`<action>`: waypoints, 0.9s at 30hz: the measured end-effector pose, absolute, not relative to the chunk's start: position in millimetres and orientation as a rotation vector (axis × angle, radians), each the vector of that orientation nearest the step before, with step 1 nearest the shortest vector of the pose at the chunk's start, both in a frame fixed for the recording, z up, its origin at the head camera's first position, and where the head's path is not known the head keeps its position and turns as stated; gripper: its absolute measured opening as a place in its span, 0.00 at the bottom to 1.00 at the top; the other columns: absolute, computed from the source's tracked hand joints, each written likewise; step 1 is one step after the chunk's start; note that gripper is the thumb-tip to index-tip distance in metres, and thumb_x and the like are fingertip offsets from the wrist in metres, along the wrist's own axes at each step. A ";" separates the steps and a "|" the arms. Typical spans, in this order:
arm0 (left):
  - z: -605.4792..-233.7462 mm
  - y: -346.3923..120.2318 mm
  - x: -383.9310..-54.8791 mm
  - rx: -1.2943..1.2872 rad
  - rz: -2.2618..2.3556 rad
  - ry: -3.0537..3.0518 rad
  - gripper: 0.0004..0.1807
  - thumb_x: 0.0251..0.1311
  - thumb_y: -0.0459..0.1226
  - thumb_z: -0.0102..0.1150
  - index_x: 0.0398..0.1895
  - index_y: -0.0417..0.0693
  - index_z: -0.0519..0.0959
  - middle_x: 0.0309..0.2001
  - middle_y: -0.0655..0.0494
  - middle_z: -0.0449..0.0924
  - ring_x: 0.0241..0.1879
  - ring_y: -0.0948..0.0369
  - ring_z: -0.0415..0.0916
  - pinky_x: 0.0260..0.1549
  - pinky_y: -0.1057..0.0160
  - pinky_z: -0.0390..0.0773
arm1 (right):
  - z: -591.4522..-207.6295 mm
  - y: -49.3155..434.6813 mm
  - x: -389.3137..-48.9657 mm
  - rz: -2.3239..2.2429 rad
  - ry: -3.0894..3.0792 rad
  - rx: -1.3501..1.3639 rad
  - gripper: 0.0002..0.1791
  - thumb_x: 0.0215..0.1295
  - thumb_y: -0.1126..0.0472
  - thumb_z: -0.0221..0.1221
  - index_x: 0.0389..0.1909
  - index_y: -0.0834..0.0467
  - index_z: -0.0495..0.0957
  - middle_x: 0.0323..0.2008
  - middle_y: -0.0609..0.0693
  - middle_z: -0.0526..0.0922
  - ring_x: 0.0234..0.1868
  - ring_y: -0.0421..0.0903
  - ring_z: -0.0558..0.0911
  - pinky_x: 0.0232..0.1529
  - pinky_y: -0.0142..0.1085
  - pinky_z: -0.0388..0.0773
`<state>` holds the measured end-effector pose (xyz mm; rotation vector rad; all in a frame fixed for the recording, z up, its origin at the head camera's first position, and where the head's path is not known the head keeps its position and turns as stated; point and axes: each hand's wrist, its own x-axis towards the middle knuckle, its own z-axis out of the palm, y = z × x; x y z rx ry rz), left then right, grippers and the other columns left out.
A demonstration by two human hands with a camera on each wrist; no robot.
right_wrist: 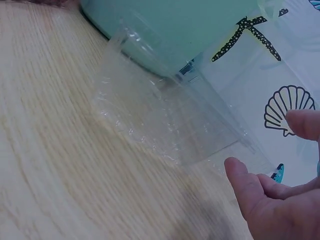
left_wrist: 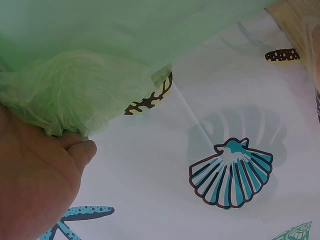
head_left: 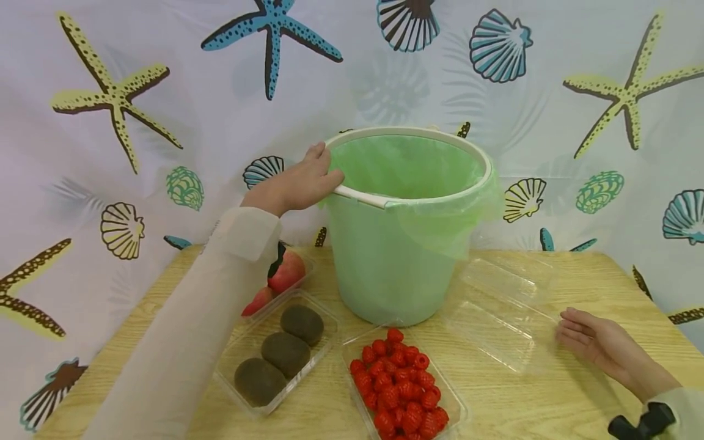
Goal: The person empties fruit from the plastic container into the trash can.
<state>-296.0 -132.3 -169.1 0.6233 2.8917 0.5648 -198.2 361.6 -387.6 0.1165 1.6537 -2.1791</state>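
Observation:
A green trash can (head_left: 385,256) with a pale rim and a thin green liner bag (head_left: 445,220) folded over its edge stands at the back of the table. My left hand (head_left: 302,183) grips the can's rim at the left, thumb on top. Bunched liner (left_wrist: 75,95) covers part of those fingers in the left wrist view. Over the table's right side, my right hand (head_left: 599,345) is held with fingers relaxed and holds nothing. Beside its fingertips lie clear plastic containers (right_wrist: 145,110), hinged or side by side, against the can's base.
In front of the can are a clear tray of raspberries (head_left: 398,385) and another holding three dark brown kiwis (head_left: 286,354). Red apples (head_left: 287,272) sit in a tray behind my left sleeve, partly hidden. A shell-and-starfish curtain (head_left: 220,122) hangs behind the wooden table (head_left: 572,281).

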 end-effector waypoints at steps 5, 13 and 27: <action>-167.2 -132.1 -296.8 0.625 0.561 2.897 0.41 0.64 0.47 0.25 0.73 0.34 0.28 0.75 0.45 0.17 0.75 0.52 0.20 0.73 0.52 0.40 | -374.6 364.9 -207.4 -2.131 1.790 0.142 0.14 0.76 0.55 0.42 0.53 0.52 0.72 0.49 0.53 0.71 0.42 0.37 0.82 0.50 0.34 0.79; -169.2 -132.3 -294.0 0.617 0.564 2.892 0.40 0.64 0.47 0.24 0.73 0.35 0.28 0.75 0.45 0.18 0.75 0.52 0.19 0.73 0.52 0.39 | -356.7 367.2 -216.6 -2.021 2.029 0.235 0.10 0.73 0.53 0.47 0.48 0.50 0.71 0.50 0.58 0.66 0.37 0.34 0.80 0.45 0.32 0.81; -170.5 -133.0 -295.5 0.661 0.567 2.898 0.41 0.63 0.46 0.26 0.73 0.33 0.29 0.75 0.43 0.19 0.75 0.51 0.19 0.73 0.52 0.40 | -306.1 338.0 -246.1 -1.914 2.198 0.089 0.15 0.72 0.49 0.48 0.52 0.52 0.64 0.46 0.46 0.67 0.40 0.34 0.78 0.45 0.30 0.80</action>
